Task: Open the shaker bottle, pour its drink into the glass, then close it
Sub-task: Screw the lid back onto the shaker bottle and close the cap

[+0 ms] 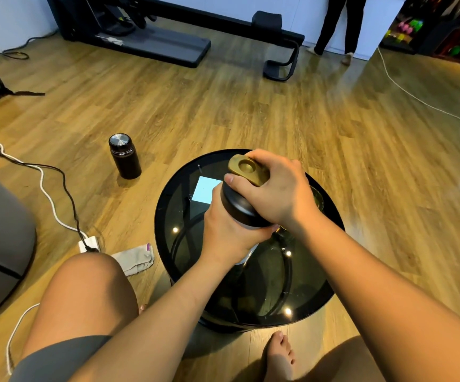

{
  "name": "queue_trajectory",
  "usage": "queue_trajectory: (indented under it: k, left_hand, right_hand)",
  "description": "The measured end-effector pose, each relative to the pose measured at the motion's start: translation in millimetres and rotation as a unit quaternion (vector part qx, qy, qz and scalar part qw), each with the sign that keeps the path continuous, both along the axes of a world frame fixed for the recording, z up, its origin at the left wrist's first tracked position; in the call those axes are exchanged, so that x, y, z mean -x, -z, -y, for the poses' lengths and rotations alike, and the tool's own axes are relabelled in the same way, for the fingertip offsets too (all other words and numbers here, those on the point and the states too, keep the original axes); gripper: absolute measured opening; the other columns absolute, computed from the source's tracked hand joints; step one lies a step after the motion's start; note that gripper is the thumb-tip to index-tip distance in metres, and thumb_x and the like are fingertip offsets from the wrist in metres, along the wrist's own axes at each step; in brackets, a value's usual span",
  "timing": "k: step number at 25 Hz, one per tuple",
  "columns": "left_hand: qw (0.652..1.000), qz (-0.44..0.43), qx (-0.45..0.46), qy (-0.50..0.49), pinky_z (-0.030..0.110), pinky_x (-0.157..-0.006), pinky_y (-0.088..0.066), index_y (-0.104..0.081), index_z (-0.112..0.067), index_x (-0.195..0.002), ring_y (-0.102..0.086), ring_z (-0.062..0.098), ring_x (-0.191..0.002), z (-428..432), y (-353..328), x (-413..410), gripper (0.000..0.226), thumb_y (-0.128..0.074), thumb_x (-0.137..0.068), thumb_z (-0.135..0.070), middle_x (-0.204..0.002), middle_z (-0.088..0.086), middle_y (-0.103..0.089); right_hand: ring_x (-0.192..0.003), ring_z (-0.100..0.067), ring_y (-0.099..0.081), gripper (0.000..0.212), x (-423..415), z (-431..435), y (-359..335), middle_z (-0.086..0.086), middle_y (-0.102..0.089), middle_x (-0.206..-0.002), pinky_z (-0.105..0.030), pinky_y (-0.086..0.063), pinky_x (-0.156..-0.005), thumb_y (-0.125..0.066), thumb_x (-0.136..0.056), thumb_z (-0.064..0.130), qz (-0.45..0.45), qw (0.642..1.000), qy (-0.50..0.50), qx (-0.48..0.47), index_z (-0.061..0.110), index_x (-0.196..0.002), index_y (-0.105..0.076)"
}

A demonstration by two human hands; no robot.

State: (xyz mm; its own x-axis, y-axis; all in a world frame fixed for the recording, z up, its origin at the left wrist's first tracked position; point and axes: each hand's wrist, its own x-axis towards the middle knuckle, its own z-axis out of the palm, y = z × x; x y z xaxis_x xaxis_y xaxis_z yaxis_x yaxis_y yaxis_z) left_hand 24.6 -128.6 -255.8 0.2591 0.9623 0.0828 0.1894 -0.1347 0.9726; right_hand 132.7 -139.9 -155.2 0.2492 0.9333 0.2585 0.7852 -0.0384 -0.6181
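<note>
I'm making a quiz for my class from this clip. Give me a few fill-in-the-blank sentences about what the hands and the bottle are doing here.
1. The right hand grips the black ______ of the shaker bottle.
2. The left hand is wrapped around the bottle's ______.
3. The bottle stands on a round, dark ______ table.
4. A dark flask with a shiny metal top stands on the ______, left of the table.

Missing words: lid; body; glass; floor
</note>
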Motion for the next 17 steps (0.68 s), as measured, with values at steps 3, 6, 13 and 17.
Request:
queue_trajectory:
  k: [3,6,13,17]
  left_hand:
    - [1.0,0.01,0.003,0.002,0.012,-0.074,-0.054,-0.039,-0.058,-0.115,-0.067,-0.004,-0.101,-1,1,-1,0.09,-0.09,-0.041,-0.058,-0.11,-0.018,-0.067]
    - [1.0,0.0,-0.002,0.022,0.011,-0.079,-0.053,-0.035,-0.066,-0.108,-0.065,-0.004,-0.104,2,-1,0,0.086,-0.092,-0.043,-0.059,-0.113,-0.019,-0.064]
    - [0.974,-0.013,0.015,0.227,0.015,-0.091,-0.053,-0.05,-0.021,-0.133,-0.067,-0.001,-0.114,-46,-22,29,0.095,-0.103,-0.054,-0.015,-0.125,-0.004,-0.068]
    - [0.985,0.012,0.01,0.173,0.013,-0.087,-0.054,-0.052,-0.025,-0.127,-0.068,-0.002,-0.109,-33,-15,19,0.094,-0.102,-0.048,-0.026,-0.12,-0.006,-0.069]
  right_hand:
    - [-0.087,-0.017,-0.066,0.035,-1,0,0,0.011,-0.071,-0.083,-0.046,-0.054,-0.082,-0.066,-0.079,0.06,0.005,1.0,-0.004,-0.001,0.03,-0.096,-0.07]
    - [-0.087,-0.016,-0.066,0.038,-6,-2,0,0.011,-0.072,-0.084,-0.042,-0.053,-0.082,-0.067,-0.077,0.062,0.001,0.999,-0.032,0.005,0.029,-0.095,-0.071]
    - [-0.08,-0.007,-0.065,0.037,-15,-9,-9,0.007,-0.074,-0.083,-0.022,-0.046,-0.08,-0.064,-0.086,0.059,0.018,0.99,-0.13,0.047,0.023,-0.09,-0.072]
    - [-0.076,-0.012,-0.066,0.041,-12,-10,-3,0.005,-0.072,-0.077,-0.04,-0.052,-0.075,-0.062,-0.083,0.061,0.017,0.994,-0.109,-0.005,0.021,-0.085,-0.071]
